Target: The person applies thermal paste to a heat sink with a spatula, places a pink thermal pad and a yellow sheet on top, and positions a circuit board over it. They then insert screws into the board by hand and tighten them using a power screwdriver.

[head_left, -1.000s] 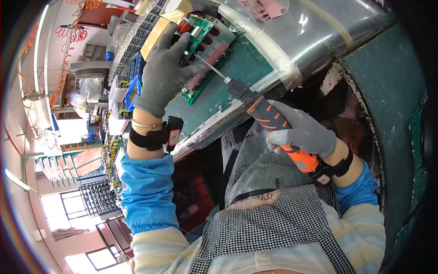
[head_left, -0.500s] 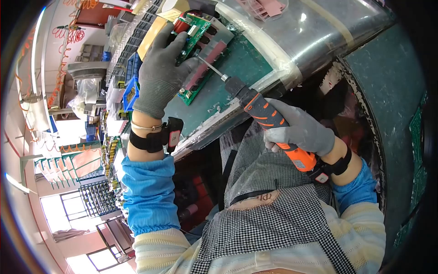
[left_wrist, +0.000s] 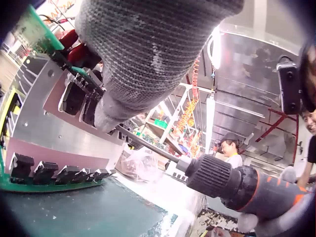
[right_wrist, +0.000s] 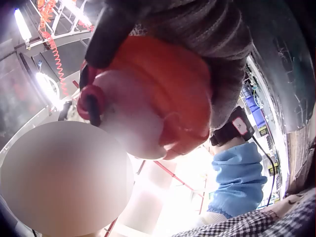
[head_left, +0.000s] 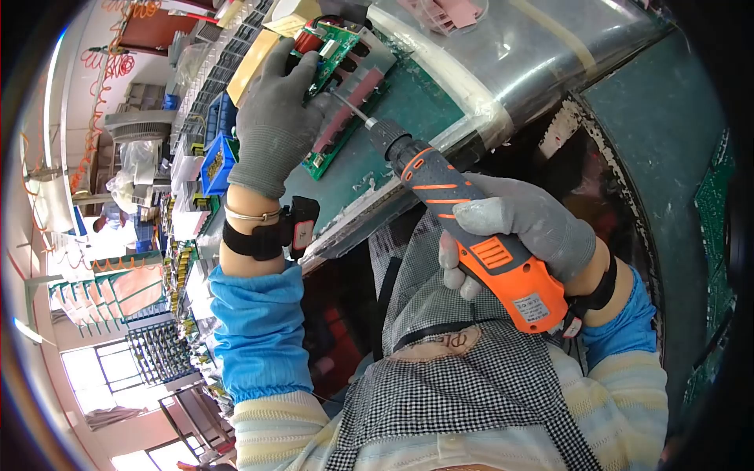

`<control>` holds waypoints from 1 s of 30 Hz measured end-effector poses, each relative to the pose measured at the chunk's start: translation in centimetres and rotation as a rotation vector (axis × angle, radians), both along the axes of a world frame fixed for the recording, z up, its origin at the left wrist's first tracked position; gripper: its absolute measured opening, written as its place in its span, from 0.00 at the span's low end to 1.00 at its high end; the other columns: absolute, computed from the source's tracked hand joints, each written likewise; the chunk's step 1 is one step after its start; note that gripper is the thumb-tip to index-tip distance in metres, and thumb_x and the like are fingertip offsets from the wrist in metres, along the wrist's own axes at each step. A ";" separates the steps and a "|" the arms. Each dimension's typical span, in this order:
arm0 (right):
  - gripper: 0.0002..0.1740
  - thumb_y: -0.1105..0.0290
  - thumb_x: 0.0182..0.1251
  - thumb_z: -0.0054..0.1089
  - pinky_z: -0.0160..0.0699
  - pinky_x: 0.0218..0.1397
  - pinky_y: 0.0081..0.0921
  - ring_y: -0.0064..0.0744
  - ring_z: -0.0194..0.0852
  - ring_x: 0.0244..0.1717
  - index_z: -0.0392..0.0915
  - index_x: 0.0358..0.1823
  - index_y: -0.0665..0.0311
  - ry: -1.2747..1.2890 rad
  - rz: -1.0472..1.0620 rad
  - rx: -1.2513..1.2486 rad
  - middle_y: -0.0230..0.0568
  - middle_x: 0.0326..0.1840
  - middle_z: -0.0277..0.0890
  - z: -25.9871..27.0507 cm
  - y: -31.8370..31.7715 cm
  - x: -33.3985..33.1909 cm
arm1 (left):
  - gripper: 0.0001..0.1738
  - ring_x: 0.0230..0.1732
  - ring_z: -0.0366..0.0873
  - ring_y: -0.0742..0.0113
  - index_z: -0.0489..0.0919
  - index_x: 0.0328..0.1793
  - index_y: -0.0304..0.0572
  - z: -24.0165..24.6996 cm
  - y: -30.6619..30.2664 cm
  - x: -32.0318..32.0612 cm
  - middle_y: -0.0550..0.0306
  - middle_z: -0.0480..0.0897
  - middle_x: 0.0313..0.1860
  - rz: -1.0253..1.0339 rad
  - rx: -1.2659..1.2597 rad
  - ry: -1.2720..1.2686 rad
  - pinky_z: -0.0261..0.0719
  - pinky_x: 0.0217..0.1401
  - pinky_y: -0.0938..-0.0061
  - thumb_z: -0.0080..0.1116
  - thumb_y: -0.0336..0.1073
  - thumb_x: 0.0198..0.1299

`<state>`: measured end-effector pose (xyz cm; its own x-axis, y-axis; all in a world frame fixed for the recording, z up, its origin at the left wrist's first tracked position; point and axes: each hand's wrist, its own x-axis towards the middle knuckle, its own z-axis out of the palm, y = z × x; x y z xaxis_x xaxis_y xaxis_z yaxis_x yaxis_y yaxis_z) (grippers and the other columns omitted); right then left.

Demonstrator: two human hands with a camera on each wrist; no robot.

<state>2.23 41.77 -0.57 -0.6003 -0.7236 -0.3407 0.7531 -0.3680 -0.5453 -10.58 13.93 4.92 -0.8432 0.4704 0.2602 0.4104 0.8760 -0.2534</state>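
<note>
A green circuit board point(head_left: 318, 163) with a metal heat-sink plate point(head_left: 378, 53) and pink strips point(head_left: 363, 88) stands tilted on the green bench. My gloved left hand point(head_left: 276, 125) holds it by its left side, fingers near a red part point(head_left: 308, 41) and thumb over the black components point(left_wrist: 74, 98). In my gloved right hand point(head_left: 542, 224) I grip an orange and black electric screwdriver point(head_left: 440, 192). Its thin bit point(left_wrist: 150, 145) points into the board beside my left thumb; the thumb hides the bit's tip in the left wrist view.
A raised metal surface point(head_left: 542, 55) with a clear tub of pink pieces point(head_left: 448, 12) lies beyond the board. Left of my left wrist is a blue bin point(head_left: 218, 166) of small parts. Other people point(left_wrist: 229, 148) appear in the left wrist view's background.
My right hand has rolled the screwdriver, so its vents and label now face up more. The bit stays at the board beside my left thumb. My left hand keeps its hold.
</note>
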 end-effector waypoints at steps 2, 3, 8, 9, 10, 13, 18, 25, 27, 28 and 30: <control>0.31 0.59 0.68 0.63 0.94 0.37 0.34 0.39 0.87 0.39 0.66 0.65 0.71 0.023 0.009 0.024 0.49 0.41 0.81 0.1 -0.1 0.0 | 0.32 0.62 0.82 0.47 0.77 0.72 0.46 0.0 -0.1 0.0 0.46 0.71 0.75 0.010 0.023 -0.015 0.81 0.62 0.60 0.68 0.40 0.60; 0.31 0.58 0.68 0.63 0.94 0.37 0.34 0.38 0.87 0.38 0.66 0.65 0.71 0.034 0.015 0.036 0.48 0.41 0.81 0.2 -0.1 0.0 | 0.31 0.62 0.82 0.48 0.77 0.71 0.46 0.0 -0.1 0.0 0.46 0.72 0.75 0.013 0.038 -0.022 0.81 0.62 0.60 0.68 0.40 0.60; 0.32 0.59 0.67 0.63 0.93 0.34 0.34 0.38 0.86 0.34 0.66 0.65 0.71 0.011 -0.022 0.040 0.48 0.40 0.81 0.3 -0.5 -0.1 | 0.29 0.61 0.83 0.49 0.79 0.69 0.47 0.2 0.4 0.0 0.50 0.73 0.74 0.066 0.030 -0.018 0.82 0.61 0.61 0.68 0.39 0.59; 0.32 0.59 0.67 0.63 0.92 0.33 0.34 0.38 0.86 0.33 0.66 0.65 0.71 0.001 -0.030 0.034 0.49 0.40 0.81 0.2 -0.6 -0.1 | 0.29 0.60 0.83 0.49 0.79 0.69 0.47 0.3 0.4 0.0 0.51 0.73 0.74 0.068 0.032 -0.019 0.82 0.60 0.61 0.68 0.39 0.59; 0.32 0.60 0.67 0.64 0.92 0.32 0.34 0.38 0.86 0.33 0.66 0.66 0.71 -0.025 -0.030 0.034 0.49 0.40 0.81 0.4 -0.5 -0.1 | 0.29 0.60 0.83 0.49 0.79 0.69 0.47 0.2 0.4 0.0 0.51 0.74 0.74 0.071 0.034 -0.023 0.82 0.60 0.60 0.68 0.39 0.59; 0.32 0.61 0.66 0.64 0.90 0.29 0.34 0.40 0.85 0.31 0.66 0.66 0.70 -0.090 -0.041 0.040 0.50 0.39 0.80 1.2 -0.3 -0.4 | 0.30 0.58 0.83 0.49 0.80 0.69 0.49 -0.3 0.0 -0.1 0.53 0.74 0.73 0.029 0.023 0.033 0.83 0.59 0.60 0.69 0.39 0.58; 0.32 0.63 0.65 0.63 0.89 0.28 0.34 0.43 0.85 0.30 0.65 0.66 0.72 -0.107 -0.018 0.078 0.51 0.38 0.81 2.2 -0.4 -1.1 | 0.29 0.60 0.82 0.50 0.80 0.68 0.50 -0.4 0.4 0.3 0.54 0.75 0.72 0.082 0.043 0.013 0.83 0.59 0.60 0.69 0.39 0.58; 0.22 0.61 0.71 0.62 0.89 0.34 0.32 0.36 0.85 0.34 0.70 0.59 0.66 -0.149 -0.032 -0.066 0.46 0.39 0.81 2.7 -0.4 -1.1 | 0.29 0.62 0.81 0.50 0.79 0.69 0.53 -0.4 0.1 0.0 0.55 0.75 0.71 0.082 0.071 0.024 0.82 0.61 0.61 0.69 0.39 0.59; 0.19 0.63 0.74 0.60 0.89 0.36 0.31 0.34 0.85 0.35 0.71 0.59 0.65 -0.030 -0.005 0.015 0.43 0.38 0.81 2.3 -0.8 -0.6 | 0.28 0.63 0.79 0.46 0.79 0.68 0.54 -0.3 -0.1 -0.3 0.54 0.73 0.73 0.069 0.085 0.009 0.80 0.62 0.60 0.68 0.40 0.59; 0.20 0.62 0.74 0.60 0.89 0.37 0.30 0.35 0.85 0.35 0.70 0.60 0.65 0.010 -0.018 0.056 0.43 0.38 0.81 2.3 -1.1 -0.3 | 0.29 0.64 0.78 0.45 0.78 0.69 0.54 -0.3 -0.1 0.0 0.51 0.72 0.74 0.057 0.104 0.003 0.80 0.63 0.58 0.68 0.40 0.60; 0.23 0.62 0.73 0.60 0.89 0.39 0.31 0.36 0.86 0.37 0.70 0.63 0.65 0.089 -0.045 0.096 0.45 0.38 0.81 1.4 -0.6 0.8 | 0.31 0.66 0.76 0.41 0.75 0.72 0.51 -0.3 0.0 1.0 0.44 0.69 0.75 0.016 0.176 -0.011 0.78 0.64 0.55 0.66 0.42 0.61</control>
<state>3.06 41.14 0.85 -0.6625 -0.6617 -0.3510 0.6838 -0.3430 -0.6440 -9.60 13.88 4.65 -0.8534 0.4049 0.3282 0.3979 0.9129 -0.0915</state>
